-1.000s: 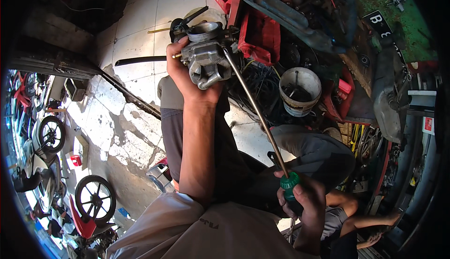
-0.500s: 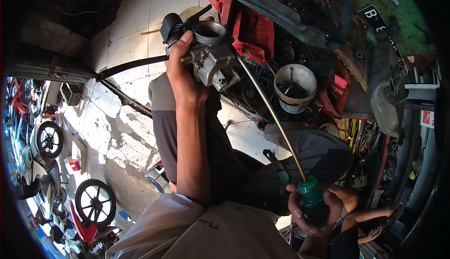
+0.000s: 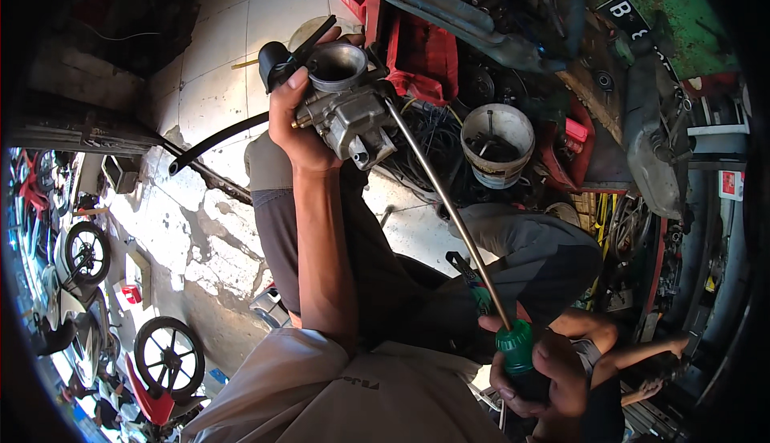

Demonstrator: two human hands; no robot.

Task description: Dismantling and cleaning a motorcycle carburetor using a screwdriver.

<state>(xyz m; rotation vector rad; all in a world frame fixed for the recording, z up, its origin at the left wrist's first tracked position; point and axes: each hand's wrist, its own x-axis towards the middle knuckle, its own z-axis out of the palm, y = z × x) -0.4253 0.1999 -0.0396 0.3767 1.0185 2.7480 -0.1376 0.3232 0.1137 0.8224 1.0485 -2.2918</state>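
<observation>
My left hand [image 3: 293, 126] is closed around a grey metal carburetor [image 3: 353, 115], held above my lap with its round opening tilted up. A black hose [image 3: 210, 146] trails from it to the left. My right hand [image 3: 549, 375] grips the green handle of a long screwdriver [image 3: 515, 347], low at the right. Its shaft reaches up to the side of the carburetor body; whether the tip is seated in anything I cannot tell. A black-and-green tool [image 3: 475, 282], partly hidden, lies beside the shaft.
Red bins [image 3: 421, 62], a white bucket [image 3: 517, 170] of tools and a greasy bench [image 3: 658, 10] crowd the upper right. Cracked tiles [image 3: 216, 250] lie left, with motorbikes and loose wheels [image 3: 168, 359] beyond. Another person's bare legs [image 3: 642, 351] show at lower right.
The carburetor in my left hand has shifted left and slightly down, its opening showing more. My right hand and the screwdriver handle have moved down and to the right.
</observation>
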